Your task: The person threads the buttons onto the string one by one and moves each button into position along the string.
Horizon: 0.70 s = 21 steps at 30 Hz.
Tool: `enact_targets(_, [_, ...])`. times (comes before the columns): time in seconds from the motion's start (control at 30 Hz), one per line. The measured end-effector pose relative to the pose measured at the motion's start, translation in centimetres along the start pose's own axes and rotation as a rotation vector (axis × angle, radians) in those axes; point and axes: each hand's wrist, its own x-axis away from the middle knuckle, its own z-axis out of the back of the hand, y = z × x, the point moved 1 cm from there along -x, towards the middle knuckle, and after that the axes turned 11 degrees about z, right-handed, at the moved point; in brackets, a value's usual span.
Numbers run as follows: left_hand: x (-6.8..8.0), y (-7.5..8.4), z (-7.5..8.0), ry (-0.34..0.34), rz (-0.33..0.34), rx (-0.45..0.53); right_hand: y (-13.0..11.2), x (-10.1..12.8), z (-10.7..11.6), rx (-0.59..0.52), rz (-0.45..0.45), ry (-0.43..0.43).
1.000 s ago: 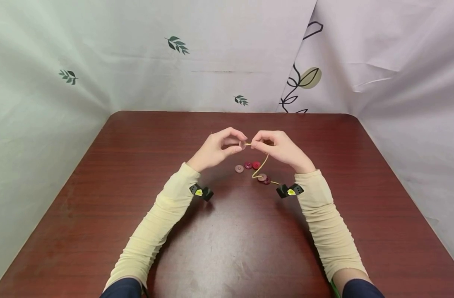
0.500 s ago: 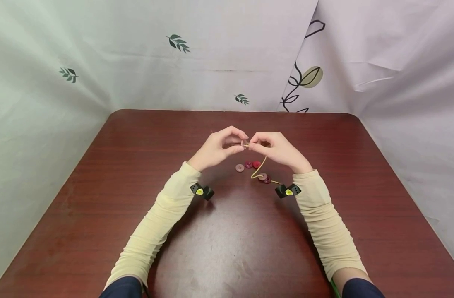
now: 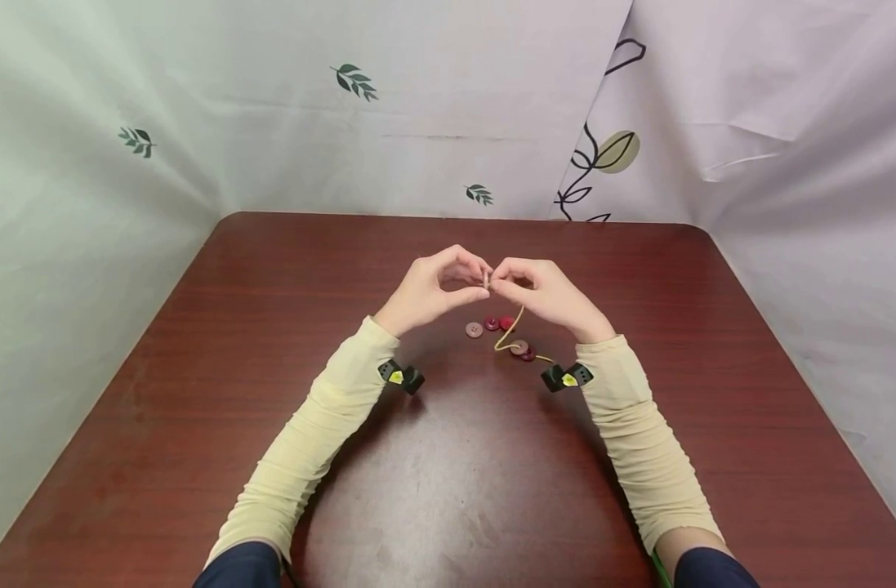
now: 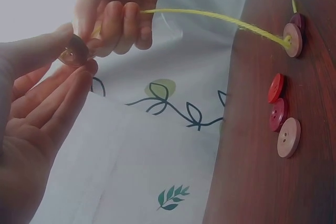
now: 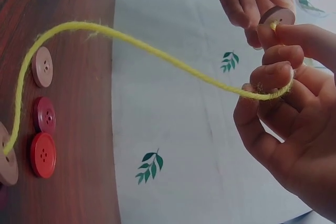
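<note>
My left hand [image 3: 431, 292] pinches a brownish-pink button [image 5: 282, 15] on edge between thumb and fingers, above the table. Facing it, my right hand [image 3: 554, 296] pinches a yellow yarn [image 5: 163, 56] close to its end. In the right wrist view the yarn meets the button's face at a hole, right at my right fingertips. From this hand the yarn runs down to a pinkish button [image 4: 293, 40] strung on it, with a dark maroon button [image 4: 298, 21] behind that one on the table.
A red button [image 4: 275, 87], a maroon button [image 4: 279, 114] and another pinkish button [image 4: 289, 137] lie loose in a row on the dark wood table [image 3: 448, 474]. White leaf-printed cloth [image 3: 418, 106] hangs behind the table's far edge.
The hands have drawn together, and the short stretch of yarn seen between the held button and the right fingertips has closed up. The buttons on the table stay put.
</note>
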Motion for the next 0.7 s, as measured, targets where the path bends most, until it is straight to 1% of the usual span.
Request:
enact_targets(0.23, [-0.04, -0.13, 0.02, 0.026, -0.049, 0.008, -0.07, 0.01, 0.03, -0.074, -0.008, -0.012])
enact_targets(0.47, [-0.06, -0.06, -0.03, 0.058, -0.089, -0.056, -0.19, -0.03, 0.01, -0.107, -0.007, -0.009])
enact_targets(0.7, [-0.24, -0.43, -0.18, 0.082, -0.128, -0.101, -0.06, -0.12, -0.27, -0.111, -0.042, 0.006])
